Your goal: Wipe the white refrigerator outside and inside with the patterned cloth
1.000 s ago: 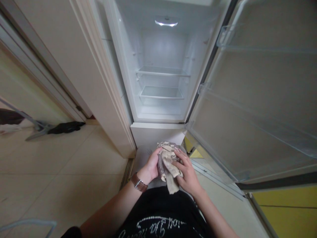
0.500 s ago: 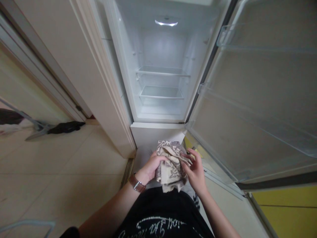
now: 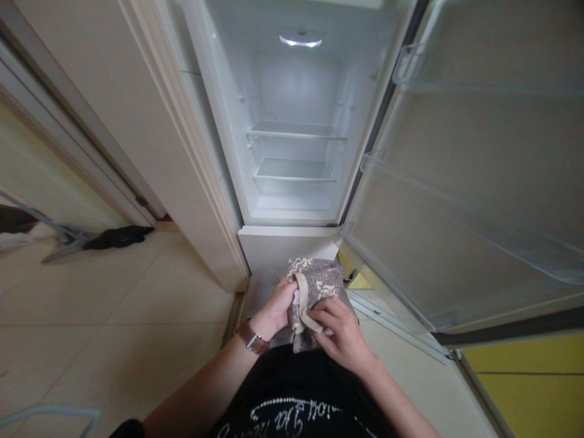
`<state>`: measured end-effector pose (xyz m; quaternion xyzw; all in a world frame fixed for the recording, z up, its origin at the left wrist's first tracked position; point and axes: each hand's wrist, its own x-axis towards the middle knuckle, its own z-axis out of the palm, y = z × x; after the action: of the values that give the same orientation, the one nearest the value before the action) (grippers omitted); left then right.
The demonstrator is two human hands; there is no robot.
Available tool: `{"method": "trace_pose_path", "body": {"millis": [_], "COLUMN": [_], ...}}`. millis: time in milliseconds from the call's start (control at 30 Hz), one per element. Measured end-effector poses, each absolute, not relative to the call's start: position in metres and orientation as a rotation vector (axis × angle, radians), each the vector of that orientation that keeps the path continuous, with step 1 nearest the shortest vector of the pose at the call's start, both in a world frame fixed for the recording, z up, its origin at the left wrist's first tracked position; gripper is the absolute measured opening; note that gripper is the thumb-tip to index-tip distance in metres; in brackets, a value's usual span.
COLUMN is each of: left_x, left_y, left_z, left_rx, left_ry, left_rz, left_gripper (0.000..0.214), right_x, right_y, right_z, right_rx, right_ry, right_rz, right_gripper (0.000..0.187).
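Observation:
A grey and beige patterned cloth (image 3: 319, 281) is bunched between both my hands in front of my waist. My left hand (image 3: 275, 309), with a brown-strapped watch on its wrist, grips the cloth's left side with fingers curled over it. My right hand (image 3: 340, 328) lies over the cloth's lower right part, fingers pressed onto it. Just beyond the cloth stands an open fridge (image 3: 294, 121), lit inside, with two bare glass shelves.
The fridge door (image 3: 465, 182) swings open on the right with clear door bins. A cream wall and door frame (image 3: 150, 134) stand at left. A dark cloth and a metal stand (image 3: 91, 238) lie on the tiled floor at left. A yellow surface (image 3: 524, 389) shows at lower right.
My right hand moved from the cloth's right edge down onto its front, folding the cloth over. The cloth is more tightly bunched. The view shifted slightly.

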<state>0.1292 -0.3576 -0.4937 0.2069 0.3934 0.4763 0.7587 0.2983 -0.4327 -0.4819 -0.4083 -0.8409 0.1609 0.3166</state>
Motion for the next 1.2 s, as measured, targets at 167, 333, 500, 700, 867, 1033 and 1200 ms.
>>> {"method": "trace_pose_path", "body": {"millis": [167, 333, 500, 700, 867, 1033, 1200], "left_x": [0.115, 0.110, 0.110, 0.108, 0.097, 0.084, 0.092], "left_y": [-0.356, -0.358, -0.359, -0.362, -0.354, -0.341, -0.343], "left_z": [-0.483, -0.467, -0.461, -0.458, -0.464, -0.466, -0.473], "left_rx": [0.707, 0.900, 0.962, 1.083, 1.078, 1.048, 0.983], "left_ry": [0.879, 0.721, 0.685, 0.689, 0.696, 0.641, 0.517], "left_rz": [0.919, 0.730, 0.703, 0.664, 0.625, 0.626, 0.581], "left_gripper": [0.049, 0.064, 0.067, 0.071, 0.068, 0.050, 0.046], "right_x": [0.309, 0.318, 0.316, 0.317, 0.317, 0.328, 0.325], "right_y": [-0.426, -0.412, -0.414, -0.417, -0.416, -0.413, -0.404], "right_z": [-0.485, -0.476, -0.470, -0.471, -0.461, -0.455, -0.457], "right_rx": [-1.082, -1.285, -1.397, -1.476, -1.276, -1.030, -1.195], "right_ry": [-1.989, -2.012, -2.071, -1.967, -2.008, -1.868, -1.782], "right_rz": [0.310, 0.240, 0.427, 0.796, 0.887, 1.013, 0.830], "right_gripper": [0.028, 0.046, 0.025, 0.047, 0.016, 0.016, 0.023]}}
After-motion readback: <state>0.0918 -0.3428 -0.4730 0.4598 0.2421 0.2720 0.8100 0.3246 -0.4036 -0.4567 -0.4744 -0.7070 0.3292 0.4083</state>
